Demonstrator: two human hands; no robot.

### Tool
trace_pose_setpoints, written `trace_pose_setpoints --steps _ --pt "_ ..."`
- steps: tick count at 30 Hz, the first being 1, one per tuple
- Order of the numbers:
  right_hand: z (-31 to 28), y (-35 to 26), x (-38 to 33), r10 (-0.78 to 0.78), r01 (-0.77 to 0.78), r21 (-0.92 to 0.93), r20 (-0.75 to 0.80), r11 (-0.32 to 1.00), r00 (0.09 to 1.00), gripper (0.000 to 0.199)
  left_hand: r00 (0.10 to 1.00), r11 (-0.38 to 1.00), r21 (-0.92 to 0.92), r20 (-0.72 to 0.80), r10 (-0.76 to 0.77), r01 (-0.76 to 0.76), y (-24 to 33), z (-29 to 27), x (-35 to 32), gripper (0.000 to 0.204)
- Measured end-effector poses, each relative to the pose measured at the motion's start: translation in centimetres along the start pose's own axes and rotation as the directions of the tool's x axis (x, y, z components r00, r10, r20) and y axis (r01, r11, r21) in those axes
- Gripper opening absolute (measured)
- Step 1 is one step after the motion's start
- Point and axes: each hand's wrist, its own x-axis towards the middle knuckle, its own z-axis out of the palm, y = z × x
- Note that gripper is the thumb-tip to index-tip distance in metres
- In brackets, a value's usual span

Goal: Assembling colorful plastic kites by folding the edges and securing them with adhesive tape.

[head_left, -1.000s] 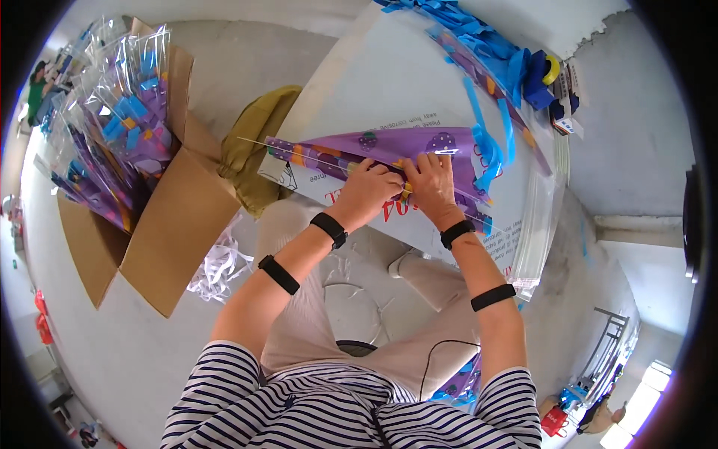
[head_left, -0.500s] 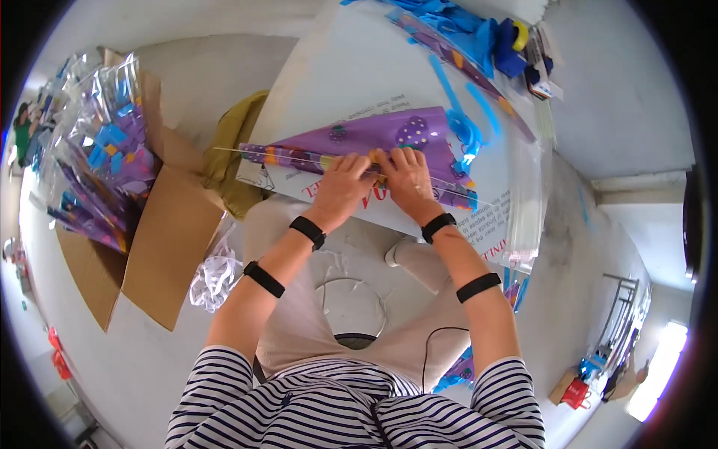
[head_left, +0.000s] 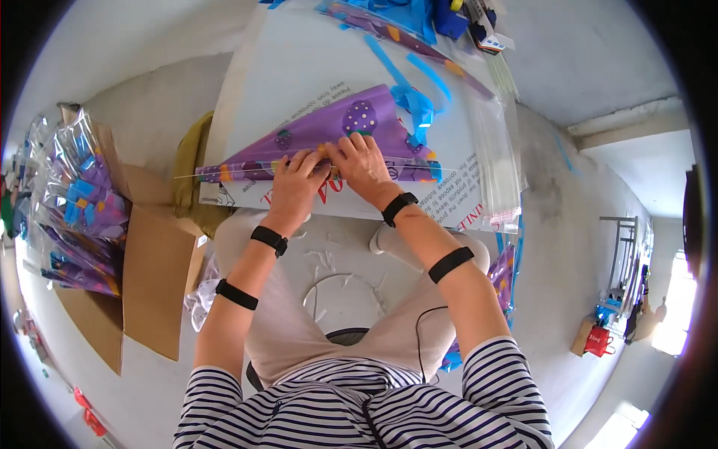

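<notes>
A purple triangular plastic sheet (head_left: 318, 123), printed with large dotted shapes and kite-like in outline, lies on a white board on my lap. Along its near edge runs a thin pale rod (head_left: 187, 176) that sticks out past the left tip. My left hand (head_left: 297, 181) is closed on the patterned near edge, fingers curled over it. Right beside it my right hand (head_left: 363, 166) is closed on the same edge, its fingertips close to the left ones. Fingers hide how edge and rod meet there. Blue ribbon strips (head_left: 410, 101) lie by the sheet's far right side.
An open cardboard box (head_left: 155, 277) at left holds several clear-wrapped purple and blue bundles (head_left: 93, 202). On the white board (head_left: 262, 82), clear plastic sleeves (head_left: 493, 165) lie at right and a long narrow purple strip (head_left: 419, 45) beyond. Olive cloth (head_left: 193, 176) hangs by the board's left edge.
The whole view has shifted, so board and sheet appear further left and more level. Both hands stay closed on the near edge, close together.
</notes>
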Motion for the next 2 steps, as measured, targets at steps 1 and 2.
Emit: trace_pose_setpoints --steps 1,2 --pt "-0.07 0.12 -0.07 -0.003 0.003 0.021 0.012 1.0 1.0 0.053 1.0 1.0 -0.002 0.006 -0.01 0.01 0.03 -0.04 0.0 0.029" --pt "-0.05 0.08 -0.19 0.002 -0.002 -0.006 0.005 1.0 1.0 0.057 0.999 1.0 -0.001 0.034 -0.012 0.012 -0.02 -0.1 -0.04 0.03"
